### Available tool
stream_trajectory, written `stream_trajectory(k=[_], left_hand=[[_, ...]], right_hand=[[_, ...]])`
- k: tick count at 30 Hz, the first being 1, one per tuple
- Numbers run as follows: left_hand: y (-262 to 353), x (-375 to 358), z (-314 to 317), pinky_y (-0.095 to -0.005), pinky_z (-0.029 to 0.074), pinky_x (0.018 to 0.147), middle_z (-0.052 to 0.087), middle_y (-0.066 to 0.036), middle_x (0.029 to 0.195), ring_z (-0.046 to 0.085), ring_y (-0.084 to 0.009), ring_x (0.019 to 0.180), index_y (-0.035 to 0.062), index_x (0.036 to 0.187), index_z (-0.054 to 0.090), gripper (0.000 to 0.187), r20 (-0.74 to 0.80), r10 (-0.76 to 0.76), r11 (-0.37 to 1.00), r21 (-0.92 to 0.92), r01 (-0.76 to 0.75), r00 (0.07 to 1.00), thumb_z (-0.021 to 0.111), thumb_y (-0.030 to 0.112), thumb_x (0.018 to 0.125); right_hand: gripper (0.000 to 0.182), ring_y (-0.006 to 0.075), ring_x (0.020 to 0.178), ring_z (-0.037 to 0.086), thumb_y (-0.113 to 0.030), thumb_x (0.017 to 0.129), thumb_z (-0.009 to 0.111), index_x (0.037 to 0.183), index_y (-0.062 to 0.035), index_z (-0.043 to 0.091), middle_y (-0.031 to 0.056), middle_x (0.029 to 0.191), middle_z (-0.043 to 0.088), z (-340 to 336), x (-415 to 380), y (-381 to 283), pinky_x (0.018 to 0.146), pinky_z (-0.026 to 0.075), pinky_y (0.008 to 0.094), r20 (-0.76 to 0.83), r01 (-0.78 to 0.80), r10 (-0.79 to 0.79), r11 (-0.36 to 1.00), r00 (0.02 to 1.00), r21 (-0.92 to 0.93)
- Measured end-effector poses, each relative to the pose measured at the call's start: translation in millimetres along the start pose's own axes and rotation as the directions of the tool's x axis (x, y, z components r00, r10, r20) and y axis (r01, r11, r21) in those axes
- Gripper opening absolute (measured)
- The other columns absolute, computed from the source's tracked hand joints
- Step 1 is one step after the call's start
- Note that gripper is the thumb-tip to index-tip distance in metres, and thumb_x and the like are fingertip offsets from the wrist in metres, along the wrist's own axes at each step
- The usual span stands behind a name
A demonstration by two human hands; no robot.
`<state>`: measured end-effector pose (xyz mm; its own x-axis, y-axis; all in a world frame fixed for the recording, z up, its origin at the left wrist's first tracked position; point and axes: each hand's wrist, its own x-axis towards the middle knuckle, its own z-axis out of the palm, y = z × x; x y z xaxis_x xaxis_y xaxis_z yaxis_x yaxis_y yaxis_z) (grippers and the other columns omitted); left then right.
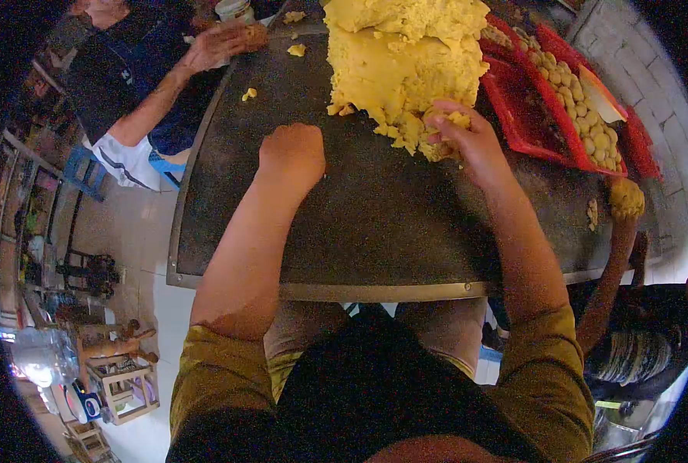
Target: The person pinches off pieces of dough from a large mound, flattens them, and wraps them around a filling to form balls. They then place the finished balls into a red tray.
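A large slab of crumbly yellow dough (406, 69) lies on the dark table (359, 231) at the top centre. My right hand (467, 139) is at its lower right edge, fingers curled round a lump of the dough. To the left of the slab, my left hand (294, 158) rests over the table with its fingers folded into a fist; what it holds, if anything, is hidden. Small yellow crumbs (297, 50) lie on the table to the upper left.
Red trays (521, 100) stand at the upper right, one with many small dough balls (579, 100). A co-worker's hand (224, 42) is at the upper left; another's dough-covered hand (626, 198) is at the right edge. The table's metal rim (382, 292) runs before me.
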<state>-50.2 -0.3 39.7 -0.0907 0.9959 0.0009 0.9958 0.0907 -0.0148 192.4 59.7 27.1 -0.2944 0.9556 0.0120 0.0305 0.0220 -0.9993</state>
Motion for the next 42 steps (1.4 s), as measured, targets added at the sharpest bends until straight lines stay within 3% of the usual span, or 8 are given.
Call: stream_trajectory(k=[4, 9, 15, 19, 25, 31, 38, 42], left_hand=[[-2.7, -1.6, 5.0, -0.0444, 0.048, 0.074, 0.060, -0.018, 0.089, 0.058, -0.0333, 0.086, 0.0077, 0.089, 0.062, 0.020, -0.103, 0.068, 0.998, 0.018, -0.067, 0.992, 0.054, 0.024, 0.079], [-3.0, -2.4, 5.4, -0.0449, 0.046, 0.076, 0.058, -0.018, 0.092, 0.056, -0.0342, 0.088, 0.0091, 0.094, 0.058, 0.019, -0.131, 0.059, 0.997, -0.046, -0.065, 0.990, 0.049, 0.018, 0.079], [-2.0, 0.6, 8.2, -0.0398, 0.048, 0.075, 0.056, -0.016, 0.091, 0.057, -0.0318, 0.088, 0.0035, 0.089, 0.055, 0.016, -0.162, 0.051, 0.996, -0.070, -0.063, 0.985, 0.054, 0.008, 0.073], [-8.2, 7.5, 12.8, -0.0401, 0.047, 0.075, 0.057, -0.016, 0.090, 0.057, -0.0316, 0.089, 0.0030, 0.087, 0.055, 0.014, -0.142, 0.073, 0.996, -0.030, -0.078, 0.987, 0.054, 0.007, 0.074], [-5.2, 1.0, -1.0, -0.0404, 0.047, 0.075, 0.057, -0.016, 0.092, 0.057, -0.0313, 0.089, 0.0023, 0.087, 0.056, 0.015, -0.071, -0.005, 0.998, -0.069, 0.000, 0.997, 0.055, 0.011, 0.075], [-4.1, 0.7, -1.4, -0.0410, 0.047, 0.074, 0.058, -0.016, 0.089, 0.057, -0.0313, 0.089, 0.0031, 0.085, 0.058, 0.014, -0.140, 0.049, 0.995, -0.080, -0.060, 0.989, 0.056, 0.009, 0.072], [-1.4, 0.6, -1.4, -0.0414, 0.047, 0.074, 0.058, -0.015, 0.089, 0.057, -0.0319, 0.089, 0.0038, 0.084, 0.058, 0.013, -0.061, 0.043, 0.984, -0.167, -0.053, 0.997, 0.054, 0.007, 0.072], [-4.5, 1.7, -1.8, -0.0420, 0.047, 0.074, 0.057, -0.015, 0.091, 0.057, -0.0318, 0.089, 0.0036, 0.084, 0.057, 0.010, -0.116, 0.008, 0.988, -0.154, -0.026, 0.993, 0.053, 0.008, 0.075]], right_hand=[[0.022, 0.0116, 0.059, 0.054, -0.027, 0.079, 0.062, 0.077, -0.0061, 0.057, 0.0022, 0.070, 0.058, 10.1, -2.4, 1.4, 0.049, 0.041, 0.0238, -0.086, 0.072, -0.077, 0.996, 0.993, -0.060], [0.038, 0.0098, 0.047, 0.045, -0.045, 0.079, 0.058, 0.063, -0.0113, 0.054, -0.0020, 0.054, 0.050, -0.4, 3.5, 9.9, 0.043, 0.034, 0.0238, 0.092, -0.174, 0.180, 0.982, 0.979, -0.073], [0.025, 0.0060, 0.044, 0.036, -0.033, 0.078, 0.061, 0.069, -0.0120, 0.050, -0.0044, 0.055, 0.043, 10.2, 0.0, 14.0, 0.041, 0.028, 0.0209, -0.013, -0.006, 0.004, 0.985, 1.000, -0.172], [0.013, 0.0066, 0.056, 0.046, -0.020, 0.078, 0.060, 0.083, -0.0086, 0.055, 0.0005, 0.070, 0.054, 7.1, -1.1, 8.9, 0.050, 0.036, 0.0187, 0.135, -0.038, 0.055, 0.992, 0.989, -0.124], [0.026, 0.0079, 0.070, 0.052, -0.024, 0.084, 0.055, 0.103, -0.0046, 0.057, 0.0047, 0.091, 0.057, 6.8, 1.8, 15.5, 0.062, 0.042, 0.0176, 0.164, 0.113, -0.096, 0.989, 0.982, -0.100], [0.028, 0.0082, 0.071, 0.052, -0.024, 0.086, 0.052, 0.106, -0.0046, 0.056, 0.0031, 0.088, 0.057, -2.7, 0.5, 1.6, 0.060, 0.042, 0.0189, 0.067, -0.135, 0.123, 0.963, 0.990, 0.232], [0.027, 0.0100, 0.062, 0.047, -0.022, 0.084, 0.053, 0.104, -0.0035, 0.054, 0.0006, 0.073, 0.051, 13.5, -1.9, 1.5, 0.051, 0.036, 0.0200, 0.004, -0.102, 0.107, 0.939, 0.994, 0.329], [0.028, 0.0116, 0.049, 0.045, -0.035, 0.084, 0.053, 0.078, -0.0071, 0.053, 0.0018, 0.062, 0.050, 8.8, 3.8, 11.0, 0.042, 0.035, 0.0241, -0.069, 0.011, 0.004, 0.975, 0.998, 0.223]])
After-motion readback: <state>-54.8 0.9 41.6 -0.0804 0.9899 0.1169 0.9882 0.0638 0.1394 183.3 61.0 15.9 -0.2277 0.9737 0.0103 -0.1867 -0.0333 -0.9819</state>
